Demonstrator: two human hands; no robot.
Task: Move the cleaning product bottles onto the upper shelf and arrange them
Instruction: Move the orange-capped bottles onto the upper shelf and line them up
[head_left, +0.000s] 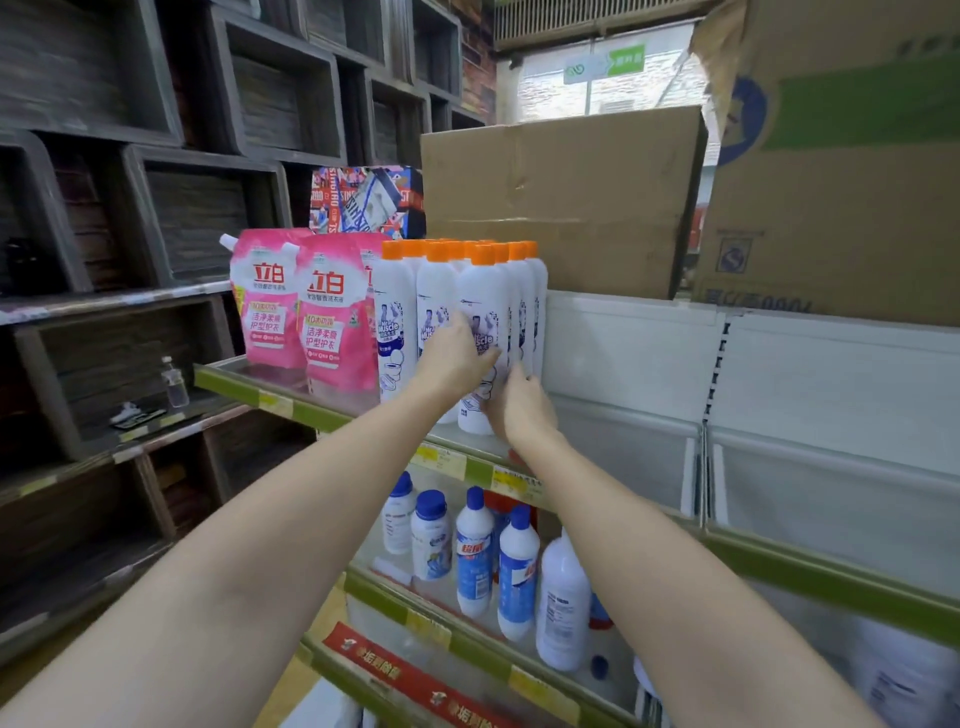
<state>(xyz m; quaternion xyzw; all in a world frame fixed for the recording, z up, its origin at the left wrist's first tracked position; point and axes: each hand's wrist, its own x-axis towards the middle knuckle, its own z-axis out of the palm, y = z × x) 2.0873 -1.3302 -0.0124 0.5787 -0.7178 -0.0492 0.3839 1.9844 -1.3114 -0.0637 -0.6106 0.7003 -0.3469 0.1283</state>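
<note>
Several white bottles with orange caps (395, 312) stand packed together on the upper shelf (291, 408). Both my hands are on the front-most bottle (480, 296). My left hand (457, 358) wraps its fingers round the label at mid height. My right hand (519, 405) grips the same bottle lower down, near its base on the right side. The bottle stands upright at the shelf's front edge. On the lower shelf (467, 649) stand several white bottles with blue caps and blue labels (474, 551).
Pink detergent pouches (270, 301) stand left of the orange-capped bottles. Large cardboard boxes (561, 197) sit on top behind them. The upper shelf to the right has white panels (634, 364). Dark wooden cubbies (171, 218) fill the left wall.
</note>
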